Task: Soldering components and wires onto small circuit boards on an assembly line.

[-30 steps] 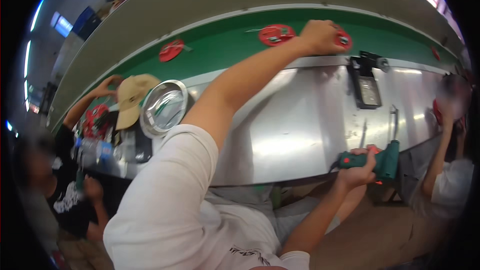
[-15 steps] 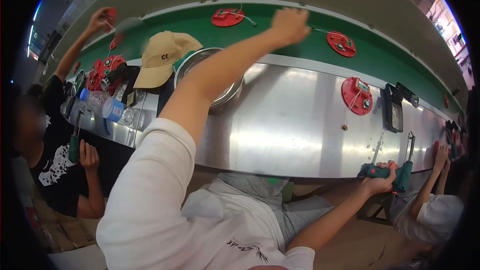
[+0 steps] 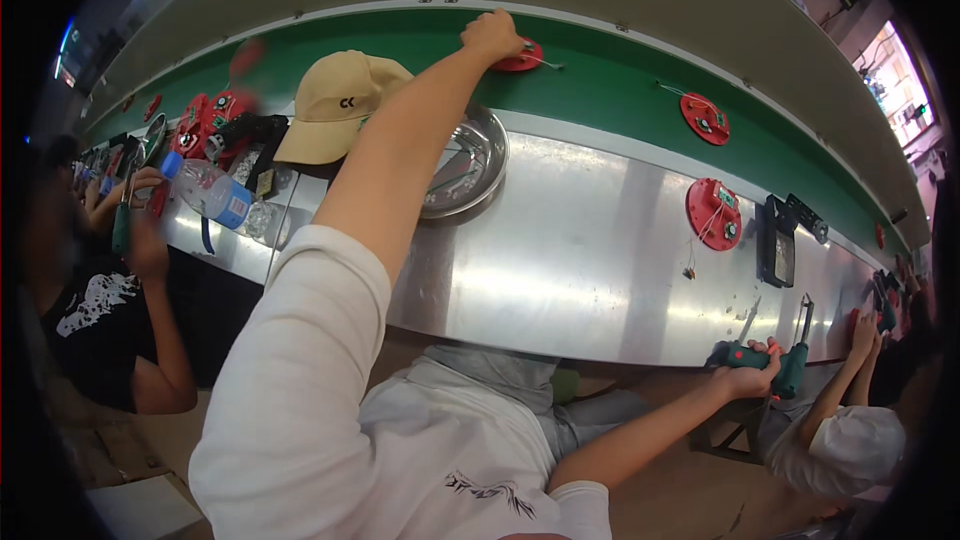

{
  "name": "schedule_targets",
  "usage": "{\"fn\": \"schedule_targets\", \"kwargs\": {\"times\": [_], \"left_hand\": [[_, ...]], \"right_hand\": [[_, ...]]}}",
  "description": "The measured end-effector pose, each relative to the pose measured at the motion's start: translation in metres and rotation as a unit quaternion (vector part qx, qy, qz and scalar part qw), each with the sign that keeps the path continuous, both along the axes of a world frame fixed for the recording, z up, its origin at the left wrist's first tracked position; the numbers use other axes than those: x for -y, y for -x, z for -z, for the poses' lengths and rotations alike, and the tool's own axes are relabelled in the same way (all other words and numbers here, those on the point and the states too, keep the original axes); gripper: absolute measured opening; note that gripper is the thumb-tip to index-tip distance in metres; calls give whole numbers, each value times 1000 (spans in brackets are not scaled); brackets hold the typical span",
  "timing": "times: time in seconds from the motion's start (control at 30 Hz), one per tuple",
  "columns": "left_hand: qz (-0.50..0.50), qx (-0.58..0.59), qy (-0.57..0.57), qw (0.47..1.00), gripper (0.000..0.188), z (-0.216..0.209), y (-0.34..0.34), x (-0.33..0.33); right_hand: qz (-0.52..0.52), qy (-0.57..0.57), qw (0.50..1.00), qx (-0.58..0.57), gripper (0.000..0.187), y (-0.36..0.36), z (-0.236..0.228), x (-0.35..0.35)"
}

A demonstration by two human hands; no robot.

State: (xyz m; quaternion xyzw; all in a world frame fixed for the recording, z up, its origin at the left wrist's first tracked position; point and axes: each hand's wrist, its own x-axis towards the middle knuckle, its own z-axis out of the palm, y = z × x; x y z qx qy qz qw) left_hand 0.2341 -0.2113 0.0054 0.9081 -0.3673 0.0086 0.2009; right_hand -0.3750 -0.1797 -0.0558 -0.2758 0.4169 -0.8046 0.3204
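My left hand is stretched across to the green strip at the back, its bent fingers closed on the left edge of a red round panel with a pale wire; the fingertips are partly hidden. Low at the right, my right hand grips a green electric screwdriver, its long metal shaft pointing up. Beyond the right hand, another red round panel with a small circuit board and wires lies on the steel table. A third red panel rests on the green strip.
A shiny metal bowl stands under my left forearm, beside a beige cap. Plastic bottles lie further left. A black open case sits at the right. Co-workers are at both sides, the left one holding a similar tool.
My left hand has moved left along the green strip onto the red panel. The view has shifted a little. My right hand still holds the screwdriver.
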Motion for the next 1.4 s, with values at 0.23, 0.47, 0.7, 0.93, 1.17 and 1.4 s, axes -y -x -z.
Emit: {"fn": "schedule_targets", "kwargs": {"times": [0.23, 0.47, 0.7, 0.93, 1.17, 1.4], "left_hand": [[377, -9, 108, 920, 38, -30, 169, -83], [412, 59, 122, 901, 29, 28, 232, -177], [501, -19, 62, 863, 33, 11, 215, -194], [255, 64, 34, 964, 25, -54, 172, -223], [31, 94, -88, 991, 19, 7, 94, -230], [46, 56, -116, 991, 23, 8, 90, -227]], "right_hand": [[-130, 63, 981, 133, 21, 41, 27, 3], [-162, 36, 984, 72, 22, 5, 4, -41], [-383, 52, 921, 48, 26, -49, -9, -84], [-381, -14, 923, -39, 29, -72, -11, -86], [-386, -22, 922, -37, 30, -67, -10, -81], [-391, -26, 919, -43, 30, -67, -10, -78]]}}
